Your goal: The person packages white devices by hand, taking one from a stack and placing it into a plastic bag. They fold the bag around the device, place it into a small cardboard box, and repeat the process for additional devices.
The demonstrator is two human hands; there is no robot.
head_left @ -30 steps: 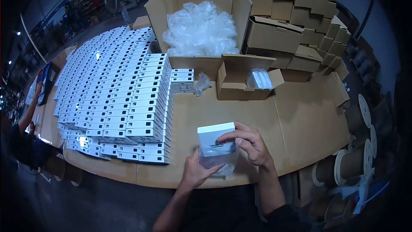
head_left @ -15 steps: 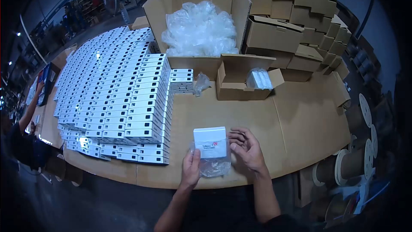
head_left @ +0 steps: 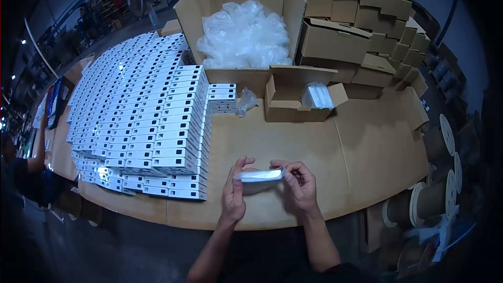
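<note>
Between my two hands a flat white box (head_left: 260, 176) in a clear plastic bag is tipped so that its narrow side faces me. My left hand (head_left: 234, 193) grips its left end, thumb in front and fingers behind. At the right end, the thumb and fingers of my right hand (head_left: 299, 184) close on the box's corner and the bag. Both hands are over the front part of the cardboard-covered table (head_left: 293, 147). Beyond them stands an open carton (head_left: 296, 115) with bagged white boxes (head_left: 317, 96) inside.
A large stack of white boxes (head_left: 141, 115) fills the table's left side. Behind is a big carton (head_left: 188, 18) of clear plastic bags (head_left: 243, 34). A crumpled bag (head_left: 246, 102) lies near it. Brown cartons (head_left: 335, 42) are piled back right. Another person (head_left: 31, 170) works at far left.
The bagged box has turned from face-up to edge-on. My right hand has moved left and closed on its right end. The other person's arm has shifted.
</note>
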